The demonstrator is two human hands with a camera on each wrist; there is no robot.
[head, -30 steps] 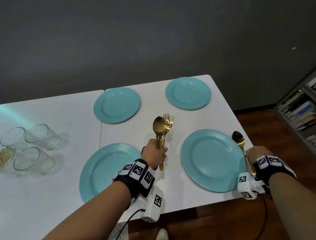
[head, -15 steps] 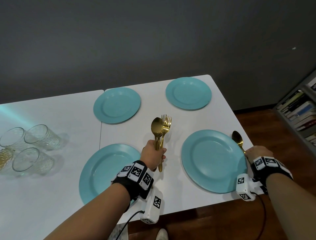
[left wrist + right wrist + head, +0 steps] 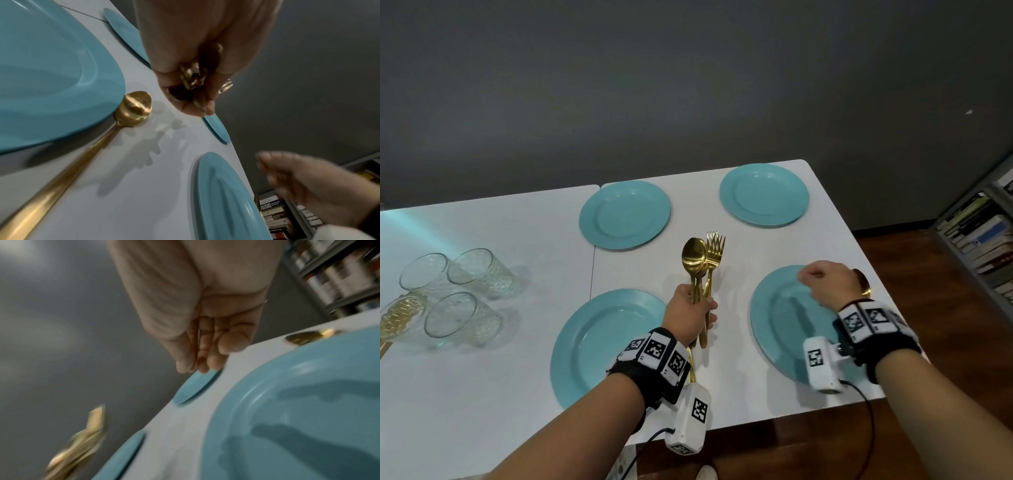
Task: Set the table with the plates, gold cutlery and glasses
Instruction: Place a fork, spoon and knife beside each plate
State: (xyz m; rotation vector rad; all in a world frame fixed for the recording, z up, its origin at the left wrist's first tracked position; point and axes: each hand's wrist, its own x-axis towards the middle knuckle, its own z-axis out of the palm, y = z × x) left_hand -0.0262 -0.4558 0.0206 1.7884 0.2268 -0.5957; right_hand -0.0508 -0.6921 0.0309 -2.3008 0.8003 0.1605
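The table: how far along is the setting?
Four teal plates are laid, and a gold spoon lies beside a near plate. The left hand holds a cutlery bunch; the right hand is empty. Four glasses wait, unplaced.

place: home dining room; evidence: white table (image 3: 482, 394) laid with teal plates (image 3: 625, 214); bookshelf (image 3: 983, 240); wood floor (image 3: 928, 445)

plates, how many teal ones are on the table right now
4. Far left plate, far right plate, near left plate beside the left hand, and near right plate partly under the right hand. None looks hidden.
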